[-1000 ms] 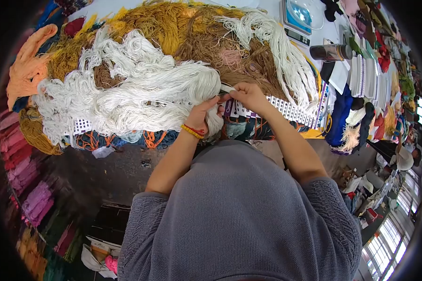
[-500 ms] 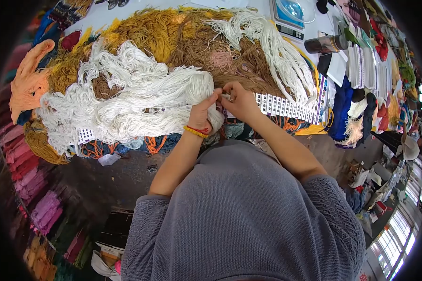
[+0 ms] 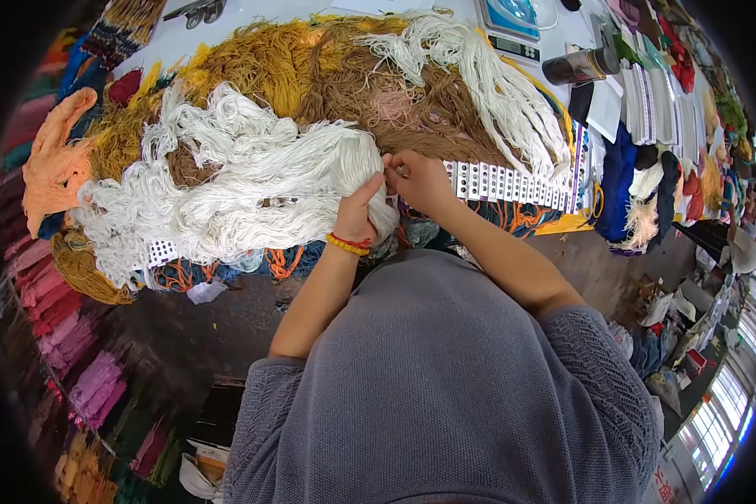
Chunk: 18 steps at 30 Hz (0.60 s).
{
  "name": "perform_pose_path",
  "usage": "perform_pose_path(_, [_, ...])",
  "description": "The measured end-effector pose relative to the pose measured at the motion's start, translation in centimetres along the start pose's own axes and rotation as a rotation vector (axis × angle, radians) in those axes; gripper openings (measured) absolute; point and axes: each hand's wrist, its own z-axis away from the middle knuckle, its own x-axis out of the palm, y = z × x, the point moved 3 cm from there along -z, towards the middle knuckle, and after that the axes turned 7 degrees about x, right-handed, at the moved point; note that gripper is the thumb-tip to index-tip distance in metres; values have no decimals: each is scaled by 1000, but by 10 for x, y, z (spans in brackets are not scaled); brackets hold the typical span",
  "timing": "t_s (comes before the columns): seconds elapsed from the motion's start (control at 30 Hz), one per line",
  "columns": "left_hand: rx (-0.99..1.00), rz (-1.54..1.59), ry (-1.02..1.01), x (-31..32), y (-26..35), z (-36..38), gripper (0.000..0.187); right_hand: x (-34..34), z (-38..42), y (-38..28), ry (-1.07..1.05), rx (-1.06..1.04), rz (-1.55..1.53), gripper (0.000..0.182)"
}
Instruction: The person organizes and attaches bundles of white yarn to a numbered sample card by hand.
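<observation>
Hands met at the end of the white yarn [image 3: 252, 189] on the pile. Left hand [image 3: 357, 210] clamped the skein; right hand [image 3: 420, 178] pinched strands beside the punched card [image 3: 512, 185]. Risk: loose loops could snag neighbouring brown yarn [image 3: 412, 118] and tangle.

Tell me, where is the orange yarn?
In the head view the orange yarn lies at the far left end of the table, beside the big white yarn bundle that the left hand grips, well away from the right hand.
</observation>
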Motion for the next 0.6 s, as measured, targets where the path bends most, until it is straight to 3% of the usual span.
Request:
perform_pose_path(0.13, [100,-163,76,-14,-3,-2,28,-4,-3,1,33,127,-47,13])
perform_pose_path(0.2, [93,-241,92,-26,-8,-3,28,-3,-10,4,75,71,-39,13])
perform_pose_path(0.33, [65,-478,-32,-17,-7,14,26,4,-32,23,77,-34,86,11])
perform_pose_path(0.4, [199,-537,-154,2,2,18,26,7,-43,36,2,88,24,12])
perform_pose_path(0.53, [234,-523,-212,22,9,22,24,10,-51,48,-131,227,-142,20])
perform_pose_path(0.6, [224,-705,-346,30,10,22,22,3,-51,39,-156,264,-195,24])
